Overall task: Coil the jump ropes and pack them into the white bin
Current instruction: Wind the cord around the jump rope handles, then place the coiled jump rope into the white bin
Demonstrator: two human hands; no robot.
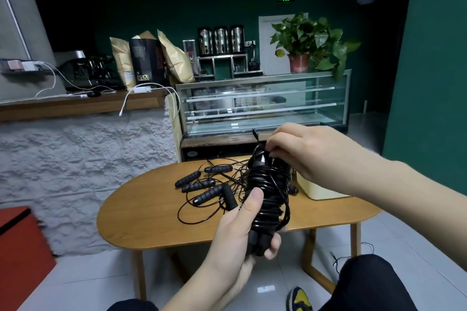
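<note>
A black jump rope (267, 192) is wound around its own two handles into a tight upright bundle, held above the near edge of the wooden table (151, 219). My left hand (240, 230) grips the bundle's lower end, thumb pressed on the coils. At the bundle's top, the fingers of my right hand (310, 154) pinch the cord's end. Several loose black jump ropes (204, 184) lie tangled on the table behind it. The white bin (318, 190) stands on the table's right side, mostly hidden by my right forearm.
A glass display case (262, 103) stands behind the table, with a textured white counter wall (83, 159) to its left. A red cabinet (20, 247) sits at the lower left. My knees and a yellow-black shoe (299, 298) are near the table's legs.
</note>
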